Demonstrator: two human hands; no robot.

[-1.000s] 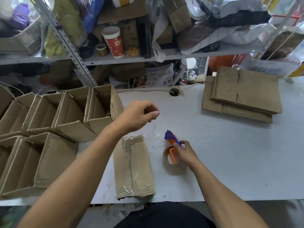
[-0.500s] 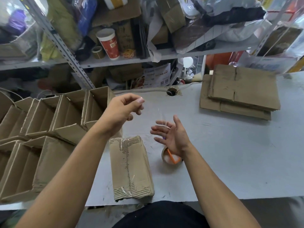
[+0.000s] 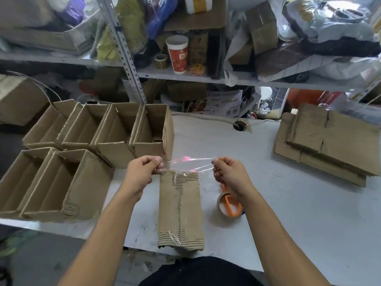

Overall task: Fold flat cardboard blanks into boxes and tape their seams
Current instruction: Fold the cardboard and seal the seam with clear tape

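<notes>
Tape strip [image 3: 188,163] stretches left-right, pinched between both hands [image 3: 142,172] [image 3: 229,174], crosswise above the lengthwise box [image 3: 179,207].

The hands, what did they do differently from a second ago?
The right hand let go of the tape dispenser and rose to pinch one end of a clear tape strip. The left hand pinches the other end, stretching it over the box. Box and dispenser stayed put.

We face a grey metal shelving rack [image 3: 123,44] — crammed with bags, a red paper cup [image 3: 177,54] — behind the white worktable [image 3: 299,203].
</notes>
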